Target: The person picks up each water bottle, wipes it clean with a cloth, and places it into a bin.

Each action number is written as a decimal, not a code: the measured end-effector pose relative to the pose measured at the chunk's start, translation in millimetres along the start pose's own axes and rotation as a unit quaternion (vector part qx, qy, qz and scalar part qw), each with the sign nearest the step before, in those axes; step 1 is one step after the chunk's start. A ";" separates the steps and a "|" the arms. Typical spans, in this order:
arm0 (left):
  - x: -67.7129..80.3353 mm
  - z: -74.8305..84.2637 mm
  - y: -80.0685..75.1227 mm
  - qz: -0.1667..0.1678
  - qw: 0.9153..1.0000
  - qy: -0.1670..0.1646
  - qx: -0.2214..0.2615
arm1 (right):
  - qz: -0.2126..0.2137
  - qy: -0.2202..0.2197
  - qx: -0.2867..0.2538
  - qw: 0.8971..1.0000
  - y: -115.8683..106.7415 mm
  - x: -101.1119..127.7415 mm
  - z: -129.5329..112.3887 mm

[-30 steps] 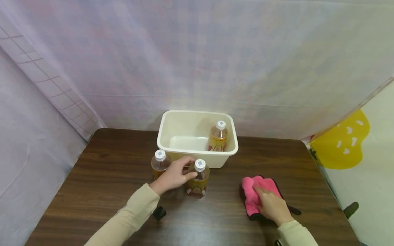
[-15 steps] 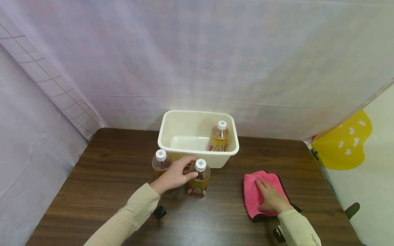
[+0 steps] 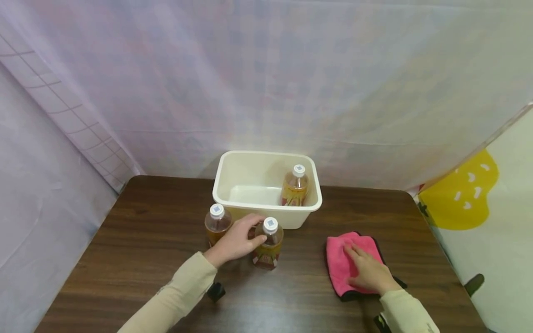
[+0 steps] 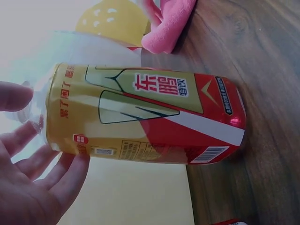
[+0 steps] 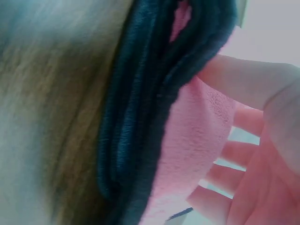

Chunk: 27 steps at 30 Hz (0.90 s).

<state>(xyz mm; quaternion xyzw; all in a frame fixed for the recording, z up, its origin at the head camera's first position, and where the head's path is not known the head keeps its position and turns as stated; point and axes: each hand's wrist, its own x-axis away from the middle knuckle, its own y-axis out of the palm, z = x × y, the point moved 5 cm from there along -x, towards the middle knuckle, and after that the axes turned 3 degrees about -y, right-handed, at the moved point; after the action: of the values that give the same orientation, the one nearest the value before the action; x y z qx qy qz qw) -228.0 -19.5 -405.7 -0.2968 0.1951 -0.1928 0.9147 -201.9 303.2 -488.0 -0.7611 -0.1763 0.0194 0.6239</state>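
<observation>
Around the upper part of an upright drink bottle my left hand has its thumb and fingers curled. The bottle stands on the table, with a white cap and a yellow-and-red label that shows large in the left wrist view. Just left of that hand is a second capped bottle, partly hidden by it. My right hand rests on a folded pink cloth with dark edging, its fingers fairly straight. In the right wrist view the fingers touch the cloth's pink side, beside its layered dark edges.
Behind the bottles, a cream plastic bin stands near the back edge of the wooden table. One similar bottle is upright in its right end. A pale curtain hangs close behind the table.
My right hand's fingers have straightened out on the pink cloth, which was bunched under them and now lies flatter. The left hand and its bottle stay in place.
</observation>
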 end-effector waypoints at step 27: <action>1.6 -2.2 3.9 0.024 1.000 -0.008 -0.004 | 0.263 -0.212 0.008 0.941 -113.9 -29.6 -62.8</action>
<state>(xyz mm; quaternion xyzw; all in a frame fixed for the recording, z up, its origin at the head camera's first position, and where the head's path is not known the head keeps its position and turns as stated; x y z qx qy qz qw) -226.8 -18.4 -410.1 -0.2968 0.1959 -0.1676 0.9195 -241.7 253.4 -370.8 -0.7539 -0.0980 0.3447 0.5506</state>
